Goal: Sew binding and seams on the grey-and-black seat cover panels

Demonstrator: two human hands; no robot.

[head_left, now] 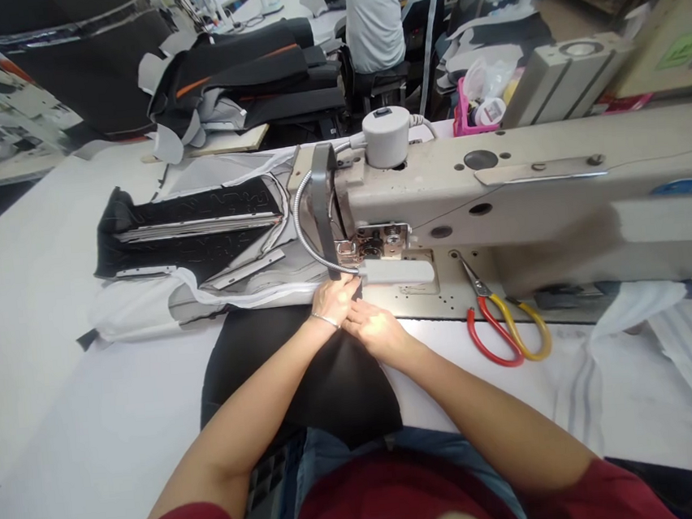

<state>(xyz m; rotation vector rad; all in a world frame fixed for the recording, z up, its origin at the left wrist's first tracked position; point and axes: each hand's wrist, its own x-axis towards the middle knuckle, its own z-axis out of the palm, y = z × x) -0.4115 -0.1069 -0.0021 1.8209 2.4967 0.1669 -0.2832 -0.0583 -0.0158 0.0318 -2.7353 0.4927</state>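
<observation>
Close below the needle area of a sewing machine point(538, 216), my left hand point(333, 300) and my right hand point(377, 327) meet with fingers bent and pressed together. Both grip the edge of a black fabric piece point(270, 365), which drapes over the table's front edge toward my lap. The machine's lamp point(396, 271) lights my fingers and hides part of the stitching spot. Beyond my left hand, a sewn cover point(196, 225) of black and grey panels with white edging lies beside the machine head. The fingertips and the needle are hard to see.
Scissors point(499, 322) with red and yellow handles lie right of my right hand, tips on the machine bed. White striped cloth point(624, 355) is farther right. Behind stand a pink basket point(462, 114), stacked dark panels point(254, 72) and a seated person point(376, 16).
</observation>
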